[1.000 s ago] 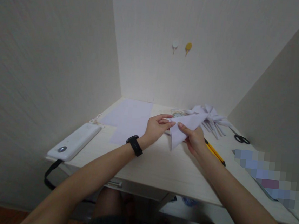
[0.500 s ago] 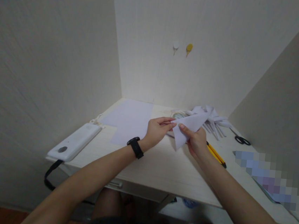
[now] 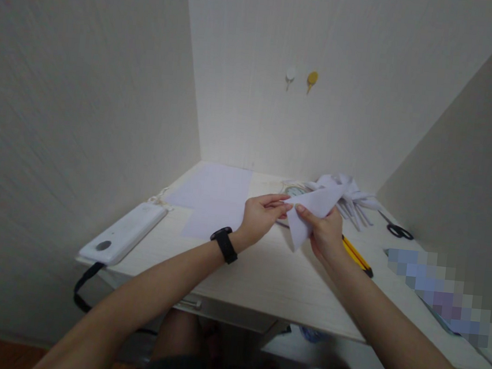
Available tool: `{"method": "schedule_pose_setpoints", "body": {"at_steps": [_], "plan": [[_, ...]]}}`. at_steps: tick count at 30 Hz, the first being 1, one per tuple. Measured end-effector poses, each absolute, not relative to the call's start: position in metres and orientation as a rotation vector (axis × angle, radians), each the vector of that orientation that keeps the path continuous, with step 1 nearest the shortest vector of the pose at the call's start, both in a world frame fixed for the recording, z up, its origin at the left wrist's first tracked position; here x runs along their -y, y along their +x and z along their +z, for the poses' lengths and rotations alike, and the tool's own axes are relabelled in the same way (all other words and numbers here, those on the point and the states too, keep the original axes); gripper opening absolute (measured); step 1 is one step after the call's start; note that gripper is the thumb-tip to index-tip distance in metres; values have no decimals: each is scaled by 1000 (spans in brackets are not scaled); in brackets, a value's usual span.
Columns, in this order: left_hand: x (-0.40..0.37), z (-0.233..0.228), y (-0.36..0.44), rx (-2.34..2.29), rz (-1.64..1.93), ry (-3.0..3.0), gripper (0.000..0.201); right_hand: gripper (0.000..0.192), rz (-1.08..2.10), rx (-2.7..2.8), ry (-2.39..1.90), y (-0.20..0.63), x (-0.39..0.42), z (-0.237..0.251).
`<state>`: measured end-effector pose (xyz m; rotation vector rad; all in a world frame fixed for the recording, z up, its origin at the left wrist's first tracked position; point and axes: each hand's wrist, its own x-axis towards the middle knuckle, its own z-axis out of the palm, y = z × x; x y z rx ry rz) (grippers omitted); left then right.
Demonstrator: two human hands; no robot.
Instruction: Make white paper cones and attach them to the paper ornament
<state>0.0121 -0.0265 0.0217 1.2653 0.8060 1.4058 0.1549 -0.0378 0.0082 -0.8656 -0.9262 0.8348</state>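
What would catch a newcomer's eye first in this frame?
The two hands meeting mid-desk: the left hand and right hand pinch a folded white paper held just above the desk. Behind it, toward the back right, lies a pile of folded paper pieces, with black scissors further right. A white power bank sits at the desk's left edge.

Both hands [image 3: 294, 224] pinched — fingertips together
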Motion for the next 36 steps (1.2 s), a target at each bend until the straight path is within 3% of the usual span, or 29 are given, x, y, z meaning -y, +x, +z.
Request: {"method": "schedule_pose_setpoints", "body": {"at_steps": [18, 36], "plan": [[30, 25, 12, -783, 1437, 1283, 28, 54, 854, 861, -850, 153, 39, 9], [32, 26, 12, -834, 1485, 1348, 16, 54, 872, 847, -847, 153, 39, 8]]}}
